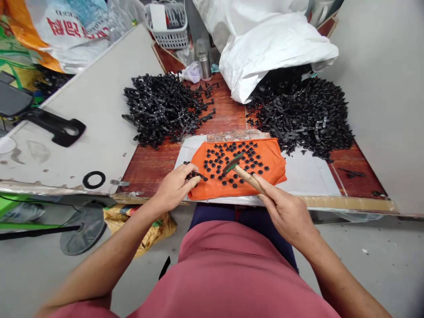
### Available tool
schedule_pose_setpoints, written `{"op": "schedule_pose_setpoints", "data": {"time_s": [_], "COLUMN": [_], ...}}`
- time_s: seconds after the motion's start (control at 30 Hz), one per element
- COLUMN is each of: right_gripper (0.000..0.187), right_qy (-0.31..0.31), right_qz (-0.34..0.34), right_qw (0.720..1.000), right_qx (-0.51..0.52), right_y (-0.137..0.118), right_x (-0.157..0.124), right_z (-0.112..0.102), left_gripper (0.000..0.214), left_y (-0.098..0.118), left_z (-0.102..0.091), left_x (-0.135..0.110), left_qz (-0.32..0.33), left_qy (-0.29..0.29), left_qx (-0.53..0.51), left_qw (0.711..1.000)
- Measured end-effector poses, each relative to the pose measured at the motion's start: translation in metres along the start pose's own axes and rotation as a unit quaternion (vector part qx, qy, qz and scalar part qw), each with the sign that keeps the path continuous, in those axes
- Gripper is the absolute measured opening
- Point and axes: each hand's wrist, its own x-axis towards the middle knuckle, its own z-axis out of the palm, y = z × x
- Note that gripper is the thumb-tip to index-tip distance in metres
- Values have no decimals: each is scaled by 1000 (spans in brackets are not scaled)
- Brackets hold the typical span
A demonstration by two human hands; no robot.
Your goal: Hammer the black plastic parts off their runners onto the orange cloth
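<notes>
My right hand (287,212) is wrapped round the wooden handle of a hammer (248,178). The dark hammer head hangs over the middle of an orange cloth (276,165). Scattered across the cloth are many small round black plastic pieces (235,186). At the cloth's left edge my left hand (175,183) pinches a black plastic strip (195,176), whose right end lies beside the round pieces. The fingers hide part of this strip.
Heaps of black plastic parts lie at the back left (159,108) and back right (308,115). A white sack (274,48) overhangs the right heap. Behind stand a steel flask (204,64) and a grey basket (170,39). A black ring (94,179) rests at left.
</notes>
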Motion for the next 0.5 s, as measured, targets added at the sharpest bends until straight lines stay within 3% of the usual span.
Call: {"op": "schedule_pose_setpoints", "data": {"time_s": [0.27,0.5], "right_gripper": [47,47], "right_qy": [-14,-26], "right_qz": [22,38], "right_qw": [1000,999], "right_qx": [-11,-15], "right_y": [15,16], "right_x": [-17,-16], "right_z": [9,11], "left_gripper": [22,27], "left_y": [5,3], "left_z": [28,40], "left_x": [18,18], "left_qz": [-84,-102], "left_qy": [38,47], "left_qx": [39,103], "left_qw": [995,988]}}
